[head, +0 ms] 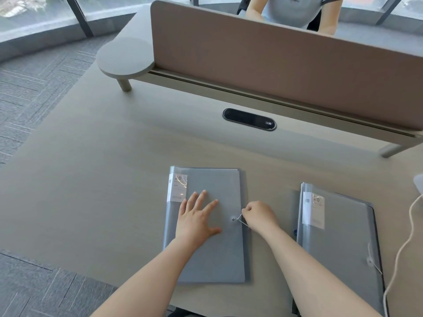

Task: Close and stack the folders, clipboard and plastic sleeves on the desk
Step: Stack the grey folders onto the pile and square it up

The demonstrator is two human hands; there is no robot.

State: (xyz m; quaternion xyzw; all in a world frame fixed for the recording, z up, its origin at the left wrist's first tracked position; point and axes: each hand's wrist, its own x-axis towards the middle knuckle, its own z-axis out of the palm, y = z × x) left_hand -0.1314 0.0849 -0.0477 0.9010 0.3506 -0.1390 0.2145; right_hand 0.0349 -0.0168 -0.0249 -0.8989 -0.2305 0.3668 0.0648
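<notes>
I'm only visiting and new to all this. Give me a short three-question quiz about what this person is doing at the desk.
1. True or false: the left hand lies flat on the middle folder.
2. The right hand pinches: A) string B) white cable C) label
3. How many folders lie on the desk?

Key: 1 true; 2 A; 3 two, the other being the right folder.
</notes>
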